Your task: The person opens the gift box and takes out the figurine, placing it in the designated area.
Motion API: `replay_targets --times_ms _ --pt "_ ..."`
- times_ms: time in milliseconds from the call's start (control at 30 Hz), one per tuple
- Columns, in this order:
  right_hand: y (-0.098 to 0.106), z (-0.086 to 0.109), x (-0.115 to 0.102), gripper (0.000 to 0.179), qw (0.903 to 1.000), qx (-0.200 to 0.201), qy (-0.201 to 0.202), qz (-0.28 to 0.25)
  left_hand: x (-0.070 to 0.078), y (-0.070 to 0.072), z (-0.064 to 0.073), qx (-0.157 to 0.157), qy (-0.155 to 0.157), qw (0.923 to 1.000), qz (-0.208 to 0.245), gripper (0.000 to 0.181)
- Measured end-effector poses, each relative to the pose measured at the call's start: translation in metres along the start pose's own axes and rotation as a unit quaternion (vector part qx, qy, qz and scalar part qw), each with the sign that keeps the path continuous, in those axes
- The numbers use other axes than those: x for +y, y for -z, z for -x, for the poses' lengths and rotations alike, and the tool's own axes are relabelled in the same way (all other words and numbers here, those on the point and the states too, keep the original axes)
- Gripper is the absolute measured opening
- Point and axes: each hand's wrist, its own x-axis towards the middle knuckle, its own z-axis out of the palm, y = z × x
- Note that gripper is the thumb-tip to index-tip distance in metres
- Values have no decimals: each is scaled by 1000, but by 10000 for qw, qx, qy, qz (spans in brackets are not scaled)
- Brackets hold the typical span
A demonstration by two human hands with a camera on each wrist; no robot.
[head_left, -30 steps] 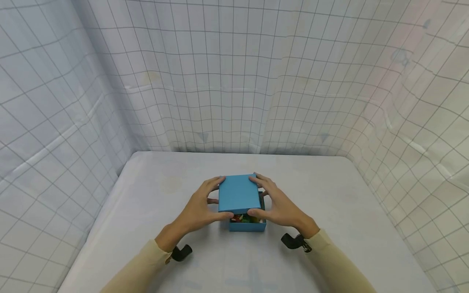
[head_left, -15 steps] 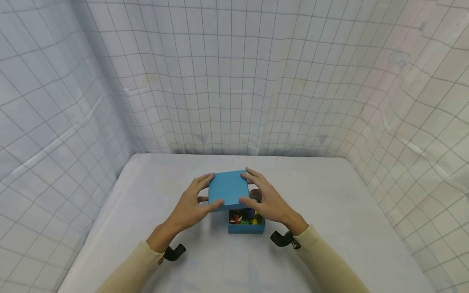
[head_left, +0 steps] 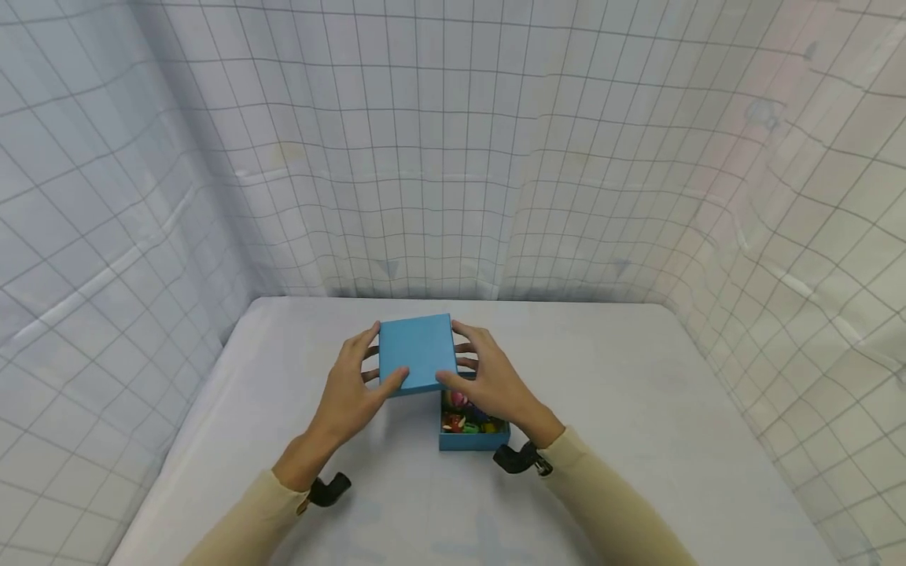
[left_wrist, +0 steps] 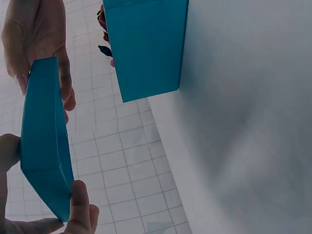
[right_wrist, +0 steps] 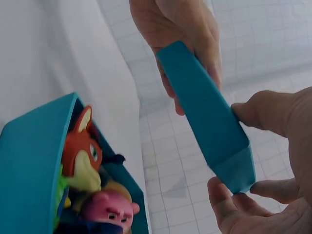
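Note:
A square blue box lid (head_left: 418, 354) is held up between both hands, tilted a little, above and left of the box. My left hand (head_left: 345, 397) grips its left side, thumb over the near edge and fingers along the far side. On the opposite side my right hand (head_left: 495, 384) pinches the lid the same way. Below it the blue box (head_left: 474, 442) stands uncovered on the table, partly behind the right hand. Inside sit several colourful toy figures, among them an orange fox figure (right_wrist: 83, 158) and a pink figure with a frowning face (right_wrist: 109, 210) in the right wrist view.
The white table (head_left: 637, 393) has rounded far corners. White gridded curtains (head_left: 425, 157) hang behind it and along both sides. A black wrist mount (head_left: 329, 489) sits at the left cuff, another black mount (head_left: 517, 457) at the right.
Both hands have carried the lid leftward and slightly up, off the box. More of the figures in the box now show. The box has stayed in place.

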Motion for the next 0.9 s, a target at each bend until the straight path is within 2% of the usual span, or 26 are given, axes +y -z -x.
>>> replay_targets --times_ms 267,700,900 --pt "-15 -15 -10 87 9993 30 -4 -367 -1 6 -1 456 204 9987 -102 97" --pt "-39 -30 -23 83 9973 -171 -282 -662 -15 18 -2 994 61 9939 -484 89" --pt "-54 -35 -24 84 9956 -293 -448 -763 -20 25 -1 1125 305 9919 -509 82"
